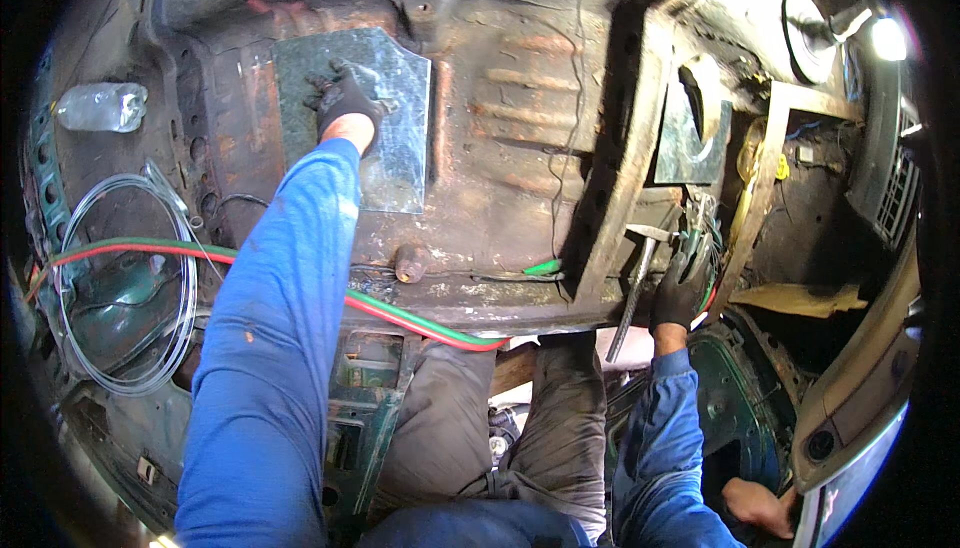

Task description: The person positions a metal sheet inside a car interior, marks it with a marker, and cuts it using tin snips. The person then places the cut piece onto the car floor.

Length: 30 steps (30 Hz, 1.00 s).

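A clear plastic bottle lies far left above coiled clear tubing; red-and-green twin hose crosses the rusty floor pan, possibly a car's

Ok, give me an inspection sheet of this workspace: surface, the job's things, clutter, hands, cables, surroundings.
Surface: rusty brown ribbed sheet-metal floor pan, dirty.
Job's things: grey flat metal patch plate lying on the pan; steel hammer with long handle.
Clutter: clear plastic bottle at left; small rusty round knob.
Hands: left hand, black-gloved, pressed flat on the plate; right hand, black-gloved, closed at the hammer's handle.
Cables: red and green twin hose across the pan edge; coiled clear tubing; thin black wire.
Surroundings: bright work lamp upper right; grey trouser knees below.
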Each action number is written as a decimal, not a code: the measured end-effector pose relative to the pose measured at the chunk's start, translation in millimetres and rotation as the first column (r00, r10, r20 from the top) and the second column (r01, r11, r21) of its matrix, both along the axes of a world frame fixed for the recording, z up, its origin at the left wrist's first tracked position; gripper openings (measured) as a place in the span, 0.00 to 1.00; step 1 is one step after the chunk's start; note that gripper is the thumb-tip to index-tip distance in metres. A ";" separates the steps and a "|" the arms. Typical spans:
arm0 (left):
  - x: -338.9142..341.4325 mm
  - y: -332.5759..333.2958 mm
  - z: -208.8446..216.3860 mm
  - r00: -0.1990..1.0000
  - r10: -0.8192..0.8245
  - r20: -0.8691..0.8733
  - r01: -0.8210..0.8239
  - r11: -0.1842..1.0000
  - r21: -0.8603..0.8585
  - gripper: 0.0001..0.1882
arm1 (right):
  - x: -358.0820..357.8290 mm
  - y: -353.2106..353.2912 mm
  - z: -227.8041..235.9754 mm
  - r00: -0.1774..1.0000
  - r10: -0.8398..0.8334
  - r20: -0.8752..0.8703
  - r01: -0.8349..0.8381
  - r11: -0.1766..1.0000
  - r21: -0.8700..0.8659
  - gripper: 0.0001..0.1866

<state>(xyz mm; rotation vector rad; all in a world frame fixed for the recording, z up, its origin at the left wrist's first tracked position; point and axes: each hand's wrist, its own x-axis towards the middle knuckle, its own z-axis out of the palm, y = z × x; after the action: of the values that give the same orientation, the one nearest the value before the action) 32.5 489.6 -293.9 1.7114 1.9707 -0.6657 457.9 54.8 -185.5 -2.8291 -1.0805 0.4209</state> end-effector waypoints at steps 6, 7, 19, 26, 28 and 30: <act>14.2 -3.9 12.6 0.998 -0.004 -0.068 0.008 0.997 0.073 0.65 | 16.9 -14.3 -5.5 0.996 -0.070 0.062 0.067 0.997 0.042 0.31; 18.8 -4.2 18.0 0.998 0.011 -0.054 -0.007 0.998 0.067 0.66 | 19.9 -17.2 -7.1 0.995 -0.083 0.053 0.080 0.995 0.057 0.31; 4.6 2.3 5.6 0.999 -0.017 -0.049 0.019 0.999 0.037 0.70 | 5.2 -28.0 -11.6 0.997 0.001 -0.078 0.001 1.000 0.025 0.30; 3.8 -0.2 9.4 0.994 -0.072 -0.084 0.078 0.995 0.062 0.58 | 56.9 -32.3 -34.9 0.998 0.059 -0.020 -0.061 0.995 -0.085 0.31; 10.9 -4.2 16.8 0.998 -0.065 -0.009 0.066 0.996 0.066 0.59 | 90.3 -59.1 -55.1 0.978 0.147 0.144 -0.097 0.946 -0.309 0.53; 10.0 -4.4 21.1 1.000 -0.028 -0.001 0.028 0.999 0.042 0.62 | 97.9 -38.1 -57.9 0.993 0.113 0.045 -0.088 0.924 -0.373 0.69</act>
<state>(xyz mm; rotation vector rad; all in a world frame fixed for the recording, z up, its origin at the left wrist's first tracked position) 42.5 485.2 -272.8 1.7662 1.9774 -0.6383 555.8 16.7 -243.4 -3.1394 -1.2863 0.6046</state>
